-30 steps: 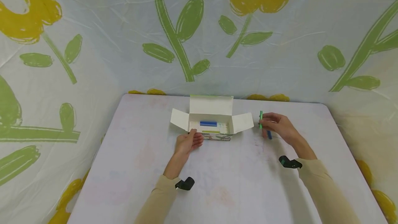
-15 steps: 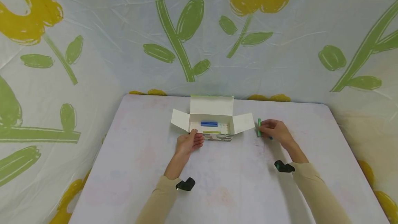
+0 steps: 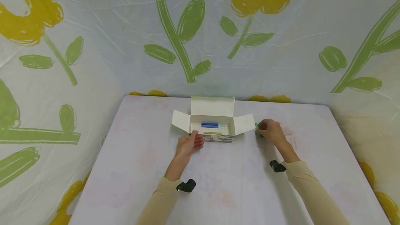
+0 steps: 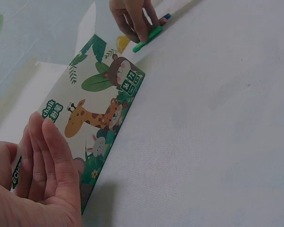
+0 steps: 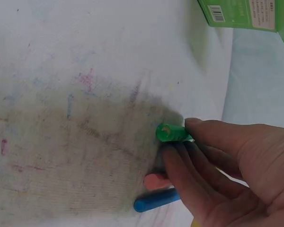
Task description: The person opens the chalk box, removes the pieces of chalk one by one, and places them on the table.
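Observation:
An open chalk box [image 3: 220, 138] with printed animals stands near the table's back edge. My left hand [image 3: 186, 145] holds its front left corner, thumb at the rim and fingers along the printed front wall [image 4: 92, 101]. To the right of the box, my right hand [image 3: 272, 133] pinches a green chalk stick [image 5: 173, 133] between thumb and fingers, close over the table. Below that hand in the right wrist view lie a pink chalk stick [image 5: 156, 181] and a blue chalk stick [image 5: 156, 200], partly covered by fingers. Inside the box show blue sticks [image 3: 209, 125] and a yellow-green one [image 3: 212, 133].
The box's back lid [image 3: 212, 106] stands up, and its side flaps spread outward, the right flap [image 3: 244, 124] reaching close to my right hand. Chalk smudges mark the white tabletop [image 3: 215, 180]. A flower-printed cloth [image 3: 125, 27] hangs behind and at both sides.
My right hand has moved left toward the box with the green chalk stick, which sits lower now. The blue stick on the table has gone behind that hand in the head view. My left hand stays put.

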`<state>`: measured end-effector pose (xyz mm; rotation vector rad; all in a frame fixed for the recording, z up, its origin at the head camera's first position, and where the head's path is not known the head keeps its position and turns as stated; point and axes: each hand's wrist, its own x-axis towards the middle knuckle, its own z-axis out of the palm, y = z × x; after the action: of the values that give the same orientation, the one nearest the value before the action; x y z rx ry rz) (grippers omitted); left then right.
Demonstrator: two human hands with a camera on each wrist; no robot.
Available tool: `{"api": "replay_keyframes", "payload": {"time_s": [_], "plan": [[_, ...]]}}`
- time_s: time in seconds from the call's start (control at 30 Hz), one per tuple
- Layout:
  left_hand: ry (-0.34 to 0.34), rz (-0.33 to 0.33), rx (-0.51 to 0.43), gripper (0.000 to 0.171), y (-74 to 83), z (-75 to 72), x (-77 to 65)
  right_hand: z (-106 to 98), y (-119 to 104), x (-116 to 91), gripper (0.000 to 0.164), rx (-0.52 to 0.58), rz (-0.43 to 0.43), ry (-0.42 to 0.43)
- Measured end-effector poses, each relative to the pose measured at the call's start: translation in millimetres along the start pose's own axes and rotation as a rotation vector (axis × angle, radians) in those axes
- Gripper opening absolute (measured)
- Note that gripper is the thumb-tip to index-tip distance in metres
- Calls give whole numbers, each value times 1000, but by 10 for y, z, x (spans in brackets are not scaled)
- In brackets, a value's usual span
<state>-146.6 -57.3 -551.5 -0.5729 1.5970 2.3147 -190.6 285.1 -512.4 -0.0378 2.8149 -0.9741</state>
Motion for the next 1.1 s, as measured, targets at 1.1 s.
{"api": "replay_keyframes", "payload": {"time_s": [1.1], "plan": [[3, 4, 0, 34, 21, 25, -25, -415, -710, 44, 26, 178, -226, 108]]}}
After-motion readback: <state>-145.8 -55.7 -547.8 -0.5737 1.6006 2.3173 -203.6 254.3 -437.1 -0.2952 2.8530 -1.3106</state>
